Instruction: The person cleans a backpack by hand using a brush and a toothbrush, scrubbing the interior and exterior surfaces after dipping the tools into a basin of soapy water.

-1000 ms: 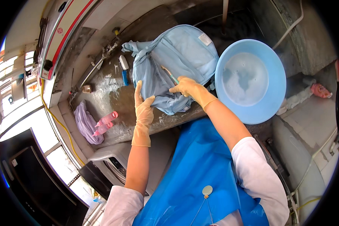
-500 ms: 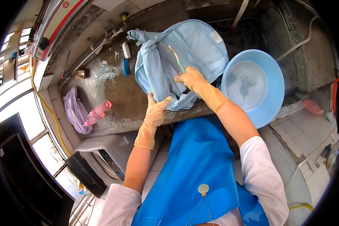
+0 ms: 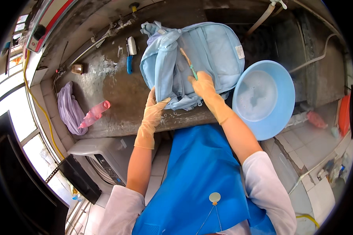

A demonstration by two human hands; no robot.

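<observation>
A light blue backpack (image 3: 208, 55) lies on a wet concrete counter (image 3: 117, 94). My right hand (image 3: 202, 84), in a tan rubber glove, grips a thin brush with a green handle (image 3: 189, 64) and holds it against the middle of the backpack. My left hand (image 3: 156, 107), also gloved, rests with fingers spread at the backpack's lower left edge, touching the fabric and the counter. I wear a blue apron (image 3: 200, 176).
A light blue basin (image 3: 280, 105) with soapy water stands right of the backpack. A blue-handled scrub brush (image 3: 130, 53), a pink bottle (image 3: 94, 114) and a purple bag (image 3: 68, 109) lie on the counter's left. A washing machine (image 3: 102, 160) stands below the counter. Hoses run at the back.
My left hand has slid down and toward the backpack's lower edge. My right hand with the brush stays on the backpack, shifted slightly along it.
</observation>
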